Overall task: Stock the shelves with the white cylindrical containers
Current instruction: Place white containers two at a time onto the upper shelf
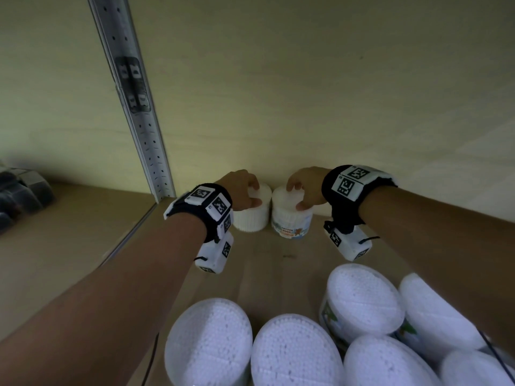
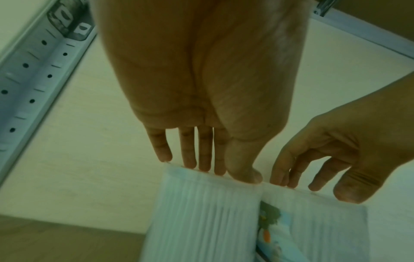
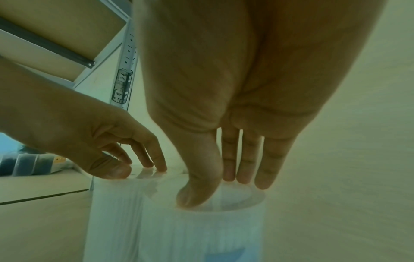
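- Head view: both forearms reach forward over the shelf (image 1: 92, 240), wrists bent down, each hand on its own tub at the back wall.
- Left hand (image 1: 242, 190) is draped over the left container (image 1: 252, 215), fingertips (image 2: 190, 164) and thumb curled onto the lid's rim, grasping it from above.
- Right hand (image 1: 306, 188) clasps the right container (image 1: 291, 221) likewise, thumb (image 3: 197, 191) on the near rim.
- Both containers stand upright, just beside each other.
- More white containers (image 1: 295, 355) cluster at the near edge.
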`<control>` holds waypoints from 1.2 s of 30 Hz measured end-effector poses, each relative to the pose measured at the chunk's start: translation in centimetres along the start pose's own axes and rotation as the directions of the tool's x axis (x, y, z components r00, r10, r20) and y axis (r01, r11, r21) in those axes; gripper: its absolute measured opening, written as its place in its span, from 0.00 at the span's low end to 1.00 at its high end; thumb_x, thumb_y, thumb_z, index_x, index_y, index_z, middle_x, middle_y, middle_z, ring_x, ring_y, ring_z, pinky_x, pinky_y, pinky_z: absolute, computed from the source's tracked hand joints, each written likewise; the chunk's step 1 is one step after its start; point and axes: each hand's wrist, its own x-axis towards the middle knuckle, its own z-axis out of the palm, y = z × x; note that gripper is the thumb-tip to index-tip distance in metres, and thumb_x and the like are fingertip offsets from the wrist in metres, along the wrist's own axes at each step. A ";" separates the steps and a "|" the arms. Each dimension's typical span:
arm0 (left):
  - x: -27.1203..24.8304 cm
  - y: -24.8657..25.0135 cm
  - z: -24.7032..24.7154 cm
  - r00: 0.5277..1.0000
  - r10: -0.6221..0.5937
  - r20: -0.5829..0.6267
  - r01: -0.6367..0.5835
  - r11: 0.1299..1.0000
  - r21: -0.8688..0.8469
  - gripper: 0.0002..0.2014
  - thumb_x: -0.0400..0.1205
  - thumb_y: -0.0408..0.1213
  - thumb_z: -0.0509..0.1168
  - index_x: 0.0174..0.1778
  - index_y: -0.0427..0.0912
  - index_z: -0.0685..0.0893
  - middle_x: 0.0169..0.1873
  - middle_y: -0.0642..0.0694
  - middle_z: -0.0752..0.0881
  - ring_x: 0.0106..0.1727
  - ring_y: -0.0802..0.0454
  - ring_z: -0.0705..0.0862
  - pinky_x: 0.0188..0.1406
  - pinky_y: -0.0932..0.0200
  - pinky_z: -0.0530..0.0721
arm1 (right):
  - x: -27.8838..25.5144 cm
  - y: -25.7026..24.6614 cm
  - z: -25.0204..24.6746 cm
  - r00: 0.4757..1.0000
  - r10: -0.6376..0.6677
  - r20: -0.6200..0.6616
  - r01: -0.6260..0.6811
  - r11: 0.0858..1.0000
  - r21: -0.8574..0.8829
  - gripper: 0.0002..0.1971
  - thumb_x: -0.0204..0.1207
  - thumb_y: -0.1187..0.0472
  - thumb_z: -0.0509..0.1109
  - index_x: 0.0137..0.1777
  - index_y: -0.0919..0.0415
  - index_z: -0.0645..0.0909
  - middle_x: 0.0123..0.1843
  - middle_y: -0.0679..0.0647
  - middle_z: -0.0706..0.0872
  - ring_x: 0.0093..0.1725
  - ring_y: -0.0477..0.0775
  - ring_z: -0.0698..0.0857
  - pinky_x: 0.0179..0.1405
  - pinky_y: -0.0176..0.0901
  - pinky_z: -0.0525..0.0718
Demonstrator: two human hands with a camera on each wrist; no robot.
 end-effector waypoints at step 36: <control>1.7 -0.2 -0.1 0.997 0.020 0.069 -0.024 0.998 0.057 0.23 0.83 0.39 0.63 0.75 0.47 0.71 0.77 0.43 0.68 0.76 0.44 0.70 0.70 0.53 0.71 | 0.8 -0.7 -0.4 1.000 -0.023 0.007 0.024 0.992 -0.123 0.28 0.79 0.61 0.70 0.78 0.63 0.69 0.78 0.58 0.72 0.74 0.59 0.75 0.71 0.45 0.73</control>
